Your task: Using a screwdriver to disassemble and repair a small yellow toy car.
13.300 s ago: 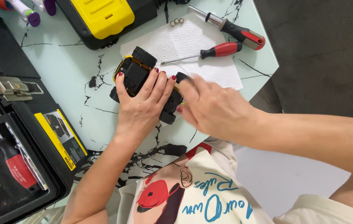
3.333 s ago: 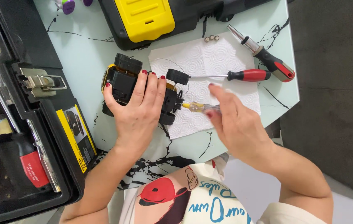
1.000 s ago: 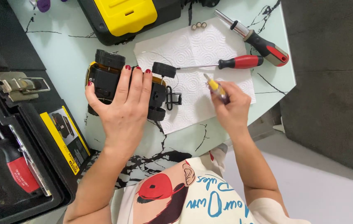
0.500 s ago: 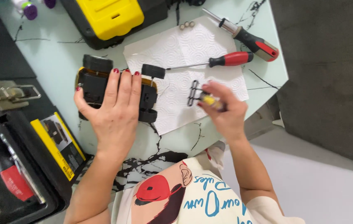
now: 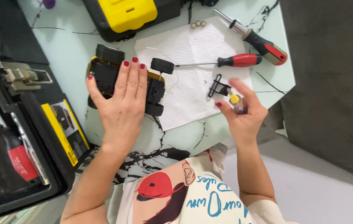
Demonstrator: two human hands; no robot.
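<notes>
Left hand (image 5: 122, 103) pressed flat on the upturned toy car (image 5: 124, 85) at nine o'clock, right hand (image 5: 241, 114) pinching a small yellow-handled tool (image 5: 235, 99) beside the loose black bracket (image 5: 217, 86) on the paper towel (image 5: 193, 58), which a careless nudge could flick off the bench (image 5: 68, 45)

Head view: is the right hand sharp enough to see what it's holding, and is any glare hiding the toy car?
Head view: the right hand is motion-blurred, so the small yellow-tipped item and black bracket read softly; the left hand and toy car are sharp under even light, with no glare.
</notes>
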